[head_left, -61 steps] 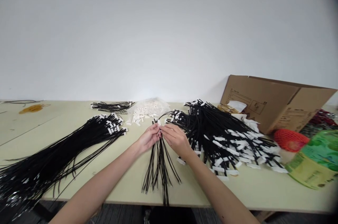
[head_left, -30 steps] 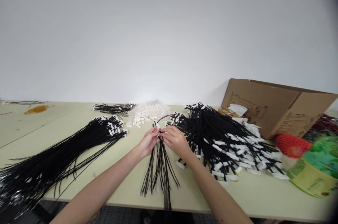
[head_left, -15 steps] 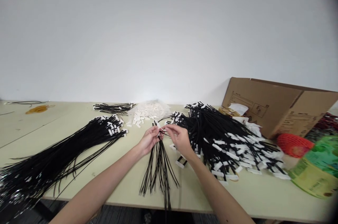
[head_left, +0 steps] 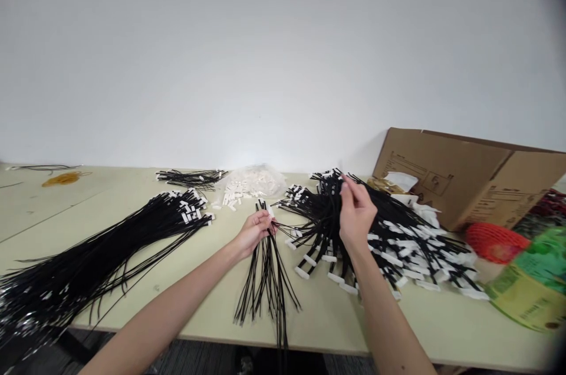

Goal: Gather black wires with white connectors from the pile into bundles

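Observation:
My left hand [head_left: 255,232] is closed around a small white connector [head_left: 270,210] with thin wires, above the middle of the table. Under it a loose bunch of black wires [head_left: 267,280] fans out towards the front edge. My right hand [head_left: 357,213] is raised over the large pile of black cables [head_left: 327,216] on the right. Its thumb and forefinger are pinched near the cable ends at the back of that pile; whatever is between them is too small to make out. White connectors [head_left: 407,243] cover the near right side of the pile.
A long bundle of black wires [head_left: 115,239] lies at the left, a smaller bundle [head_left: 190,177] behind it. Loose white connectors spill from a clear bag [head_left: 254,177]. At the right are a cardboard box [head_left: 446,180], a red net-like item [head_left: 497,242] and a green-yellow plastic container [head_left: 530,286].
My right hand has left my left hand and the connector, moving right and up to the back of the cable pile. My left hand has stayed nearly in place, still holding the connector.

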Demonstrator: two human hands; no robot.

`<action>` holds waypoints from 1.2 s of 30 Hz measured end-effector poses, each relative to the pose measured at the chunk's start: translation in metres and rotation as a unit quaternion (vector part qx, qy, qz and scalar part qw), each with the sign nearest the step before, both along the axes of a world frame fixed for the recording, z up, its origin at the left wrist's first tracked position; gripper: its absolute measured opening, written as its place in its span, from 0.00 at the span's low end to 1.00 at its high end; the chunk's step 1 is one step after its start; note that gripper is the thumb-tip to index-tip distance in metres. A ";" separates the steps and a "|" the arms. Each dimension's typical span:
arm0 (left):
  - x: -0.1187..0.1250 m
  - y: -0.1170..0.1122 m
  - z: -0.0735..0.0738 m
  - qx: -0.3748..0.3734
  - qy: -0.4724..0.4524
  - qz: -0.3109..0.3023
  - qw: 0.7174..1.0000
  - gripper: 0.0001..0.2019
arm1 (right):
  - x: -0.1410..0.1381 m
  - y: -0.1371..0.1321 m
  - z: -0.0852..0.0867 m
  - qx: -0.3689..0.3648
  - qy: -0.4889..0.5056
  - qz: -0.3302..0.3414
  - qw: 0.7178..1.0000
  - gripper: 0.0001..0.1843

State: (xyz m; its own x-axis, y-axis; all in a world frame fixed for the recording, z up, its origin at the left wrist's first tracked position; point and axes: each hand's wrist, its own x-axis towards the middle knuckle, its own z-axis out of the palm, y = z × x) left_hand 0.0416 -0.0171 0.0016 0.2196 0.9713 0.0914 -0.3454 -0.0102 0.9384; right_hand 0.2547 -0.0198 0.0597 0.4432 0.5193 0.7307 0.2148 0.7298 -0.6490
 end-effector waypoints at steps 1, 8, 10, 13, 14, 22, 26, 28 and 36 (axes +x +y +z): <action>0.000 0.000 0.000 0.003 -0.005 -0.014 1.000 0.12 | -0.004 -0.003 0.000 0.025 -0.099 -0.024 0.994 0.12; 0.001 -0.004 0.001 0.006 -0.015 -0.081 0.997 0.11 | -0.034 -0.015 -0.006 0.112 -0.493 -0.041 0.862 0.07; 0.001 -0.005 0.002 0.005 -0.014 -0.084 0.996 0.11 | -0.035 -0.016 -0.006 0.112 -0.508 -0.054 0.853 0.08; 0.002 -0.005 0.002 0.002 -0.013 -0.087 0.996 0.12 | -0.033 -0.016 -0.004 0.118 -0.506 -0.065 0.852 0.09; 0.001 -0.005 0.002 0.001 -0.012 -0.088 0.996 0.12 | -0.033 -0.016 -0.004 0.122 -0.503 -0.069 0.853 0.09; 0.002 -0.006 0.002 0.007 -0.001 -0.090 0.996 0.13 | -0.033 -0.019 -0.002 0.119 -0.503 -0.057 0.854 0.08; 0.002 -0.007 0.002 0.004 0.003 -0.090 0.996 0.14 | -0.032 -0.018 -0.003 0.114 -0.510 -0.054 0.851 0.08; 0.002 -0.007 0.002 0.003 0.009 -0.090 0.996 0.15 | -0.032 -0.017 -0.003 0.111 -0.518 -0.053 0.846 0.09; 0.002 -0.006 0.001 0.007 0.013 -0.087 0.996 0.13 | -0.030 -0.016 -0.003 0.107 -0.527 -0.051 0.842 0.11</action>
State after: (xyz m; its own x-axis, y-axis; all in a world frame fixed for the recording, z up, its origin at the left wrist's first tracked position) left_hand 0.0439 -0.0236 0.0025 0.3876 0.9168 0.0957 -0.3177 0.0354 0.9475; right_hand 0.2244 -0.0357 0.0563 -0.4747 0.3244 0.8182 0.6577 0.7485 0.0848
